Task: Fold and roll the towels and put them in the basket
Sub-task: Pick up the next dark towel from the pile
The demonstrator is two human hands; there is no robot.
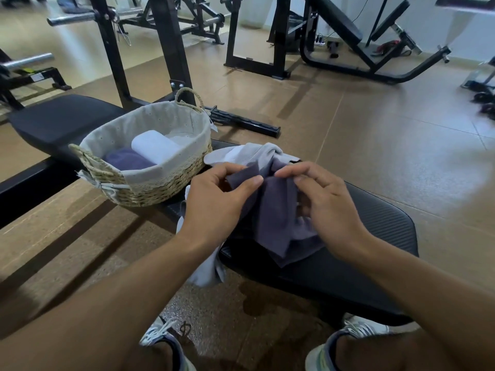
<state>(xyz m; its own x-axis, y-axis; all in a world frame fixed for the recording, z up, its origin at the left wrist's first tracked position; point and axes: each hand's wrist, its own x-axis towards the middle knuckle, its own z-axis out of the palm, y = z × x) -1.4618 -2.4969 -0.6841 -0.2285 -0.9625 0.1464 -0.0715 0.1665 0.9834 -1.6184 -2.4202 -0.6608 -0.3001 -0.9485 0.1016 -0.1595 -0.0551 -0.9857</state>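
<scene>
A crumpled dark purple towel [278,218] lies on the black bench pad [375,236] in front of me. My left hand [217,202] pinches its upper edge between thumb and fingers. My right hand [321,204] grips the same towel just to the right. A light grey towel [249,153] lies bunched behind and under the purple one, with part of it hanging off the bench's left side. The woven basket [160,186] with a pale cloth liner stands on the bench to the left. It holds a rolled white towel [152,147] and a rolled purple towel [126,160].
A second black bench pad [59,119] extends behind the basket. Black gym frames [171,49] and an incline bench [342,25] stand on the brown floor beyond. My two shoes [160,341] rest on the floor below the bench.
</scene>
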